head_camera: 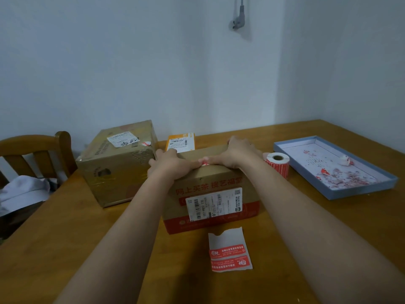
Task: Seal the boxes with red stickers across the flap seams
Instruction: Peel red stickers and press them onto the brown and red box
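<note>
The far-left big box [118, 163] already shows a red sticker on top. At centre, both hands press a sticker [203, 162] onto the near box [210, 194] seam: left hand [173, 164] and right hand [235, 153], fingers flat, grip holding nothing. Spare stickers [229, 256] lie near; the roll [277, 164] stands right. The orange box's [180, 142] seal cannot be judged.

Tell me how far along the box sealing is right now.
Done, it seems: the big box at left already carries a red sticker. In hand: left hand and right hand press a sticker onto the front box. Left: the small orange box behind shows no sticker; two remain on the strip.
</note>
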A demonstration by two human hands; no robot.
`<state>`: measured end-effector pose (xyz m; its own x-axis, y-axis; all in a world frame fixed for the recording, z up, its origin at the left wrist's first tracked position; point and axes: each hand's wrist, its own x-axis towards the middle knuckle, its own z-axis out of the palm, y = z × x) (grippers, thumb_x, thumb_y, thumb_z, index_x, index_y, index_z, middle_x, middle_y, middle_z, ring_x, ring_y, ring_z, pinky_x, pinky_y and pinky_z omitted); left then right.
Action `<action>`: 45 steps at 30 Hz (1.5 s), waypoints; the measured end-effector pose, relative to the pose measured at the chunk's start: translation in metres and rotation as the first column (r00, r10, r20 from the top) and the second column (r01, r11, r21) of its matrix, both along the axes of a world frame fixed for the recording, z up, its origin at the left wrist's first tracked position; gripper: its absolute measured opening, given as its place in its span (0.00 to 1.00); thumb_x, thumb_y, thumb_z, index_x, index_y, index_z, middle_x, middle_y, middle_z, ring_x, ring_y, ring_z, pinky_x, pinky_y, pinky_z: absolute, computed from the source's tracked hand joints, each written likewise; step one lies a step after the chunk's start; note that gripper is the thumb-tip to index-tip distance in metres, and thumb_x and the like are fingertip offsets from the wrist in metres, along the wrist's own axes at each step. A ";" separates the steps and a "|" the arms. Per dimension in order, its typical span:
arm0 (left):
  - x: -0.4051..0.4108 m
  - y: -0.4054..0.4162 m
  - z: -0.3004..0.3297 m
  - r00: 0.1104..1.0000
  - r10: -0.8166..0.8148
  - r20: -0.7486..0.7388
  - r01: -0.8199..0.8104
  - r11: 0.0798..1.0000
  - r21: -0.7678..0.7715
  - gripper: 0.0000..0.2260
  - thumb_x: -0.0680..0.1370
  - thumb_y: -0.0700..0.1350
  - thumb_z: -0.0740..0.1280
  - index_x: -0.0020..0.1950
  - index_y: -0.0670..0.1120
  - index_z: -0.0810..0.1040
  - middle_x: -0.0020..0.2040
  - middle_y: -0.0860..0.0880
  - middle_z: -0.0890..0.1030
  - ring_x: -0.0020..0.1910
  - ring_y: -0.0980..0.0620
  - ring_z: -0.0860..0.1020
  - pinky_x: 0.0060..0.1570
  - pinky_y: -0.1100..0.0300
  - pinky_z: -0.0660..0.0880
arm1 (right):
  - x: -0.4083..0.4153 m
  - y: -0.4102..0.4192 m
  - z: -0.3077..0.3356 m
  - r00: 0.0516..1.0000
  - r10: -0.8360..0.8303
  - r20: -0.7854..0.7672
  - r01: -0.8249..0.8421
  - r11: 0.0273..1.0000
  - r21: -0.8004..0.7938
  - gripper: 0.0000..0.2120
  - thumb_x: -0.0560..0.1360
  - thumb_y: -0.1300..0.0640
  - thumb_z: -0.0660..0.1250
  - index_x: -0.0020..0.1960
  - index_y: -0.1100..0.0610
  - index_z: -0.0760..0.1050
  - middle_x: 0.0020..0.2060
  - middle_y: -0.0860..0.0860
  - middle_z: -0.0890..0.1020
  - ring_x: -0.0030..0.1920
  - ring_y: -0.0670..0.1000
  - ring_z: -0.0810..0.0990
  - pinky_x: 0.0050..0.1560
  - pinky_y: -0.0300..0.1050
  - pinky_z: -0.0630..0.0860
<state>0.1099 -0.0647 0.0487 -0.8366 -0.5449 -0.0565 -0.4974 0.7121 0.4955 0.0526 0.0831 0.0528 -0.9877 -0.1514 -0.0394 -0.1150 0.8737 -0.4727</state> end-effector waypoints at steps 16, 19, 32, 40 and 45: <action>-0.023 -0.016 -0.007 0.980 0.156 -0.122 -0.111 0.944 0.312 0.42 0.59 0.55 0.81 0.70 0.50 0.71 0.69 0.45 0.67 0.66 0.40 0.69 0.60 0.41 0.73 | -0.009 0.006 0.001 1.000 0.016 0.014 -0.013 0.984 -0.177 0.36 0.68 0.43 0.75 0.70 0.48 0.62 0.64 0.50 0.73 0.62 0.54 0.74 0.55 0.51 0.74; -0.023 -0.017 -0.009 0.978 0.163 -0.131 -0.110 0.935 0.337 0.41 0.58 0.53 0.81 0.69 0.51 0.72 0.68 0.45 0.70 0.65 0.41 0.71 0.59 0.42 0.74 | -0.009 0.008 -0.001 1.000 0.014 0.012 -0.012 0.980 -0.198 0.32 0.70 0.45 0.74 0.68 0.47 0.63 0.64 0.50 0.73 0.61 0.54 0.74 0.52 0.48 0.72; -0.014 -0.014 -0.014 0.976 0.105 -0.190 -0.065 0.976 0.206 0.24 0.71 0.53 0.61 0.66 0.49 0.74 0.67 0.44 0.72 0.64 0.39 0.70 0.62 0.43 0.70 | -0.002 0.013 -0.004 1.000 0.009 -0.009 -0.011 0.952 -0.306 0.21 0.76 0.56 0.57 0.68 0.54 0.67 0.57 0.52 0.78 0.56 0.55 0.78 0.54 0.50 0.75; -0.004 0.004 -0.007 0.999 0.044 0.028 -0.041 0.995 -0.095 0.49 0.63 0.79 0.58 0.74 0.48 0.64 0.75 0.42 0.60 0.73 0.39 0.59 0.66 0.45 0.64 | 0.002 -0.001 -0.006 0.994 -0.058 -0.094 0.057 0.998 -0.014 0.48 0.64 0.25 0.64 0.71 0.57 0.62 0.68 0.58 0.69 0.67 0.59 0.70 0.59 0.51 0.70; -0.010 0.002 -0.005 0.999 0.043 0.017 -0.041 0.993 -0.108 0.43 0.67 0.74 0.64 0.72 0.47 0.67 0.73 0.43 0.61 0.72 0.39 0.60 0.64 0.45 0.65 | -0.005 -0.004 -0.007 0.992 -0.072 -0.101 0.067 0.997 -0.045 0.44 0.64 0.28 0.69 0.69 0.55 0.65 0.66 0.56 0.72 0.65 0.58 0.73 0.55 0.51 0.72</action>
